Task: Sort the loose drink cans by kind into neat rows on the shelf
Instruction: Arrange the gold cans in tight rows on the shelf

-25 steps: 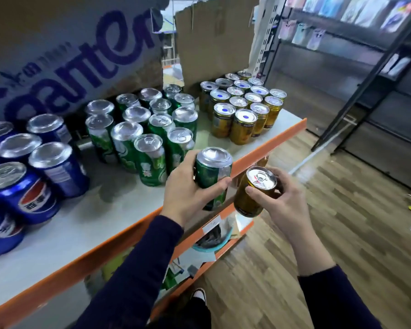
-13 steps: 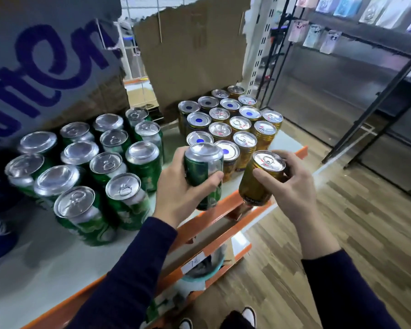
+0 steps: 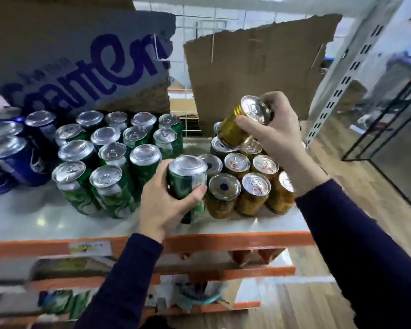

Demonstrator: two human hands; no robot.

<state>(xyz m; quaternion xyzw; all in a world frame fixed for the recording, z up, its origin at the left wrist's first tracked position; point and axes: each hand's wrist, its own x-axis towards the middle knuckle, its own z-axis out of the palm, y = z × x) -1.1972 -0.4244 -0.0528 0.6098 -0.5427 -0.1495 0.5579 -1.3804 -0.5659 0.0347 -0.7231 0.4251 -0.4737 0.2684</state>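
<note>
My left hand (image 3: pixel 163 207) grips a green can (image 3: pixel 188 184), held upright at the shelf's front between the green and gold groups. My right hand (image 3: pixel 274 129) holds a gold can (image 3: pixel 241 124) tilted above the back rows of the gold cans (image 3: pixel 252 186). Several green cans (image 3: pixel 109 162) stand in rows at mid-shelf. Blue cans (image 3: pixel 12 153) stand at the far left. The white shelf (image 3: pixel 45 222) has an orange front edge (image 3: pixel 223 241).
A cardboard box with blue lettering (image 3: pixel 81 62) and a torn cardboard sheet (image 3: pixel 254 67) stand behind the cans. A white slotted upright (image 3: pixel 339 84) rises at the right. Lower orange shelves (image 3: pixel 199 274) hold packets. Wooden floor (image 3: pixel 342 203) lies to the right.
Both hands have moved from in front of the shelf edge to over the shelf. The right hand has lifted the gold can up and back over the gold group.
</note>
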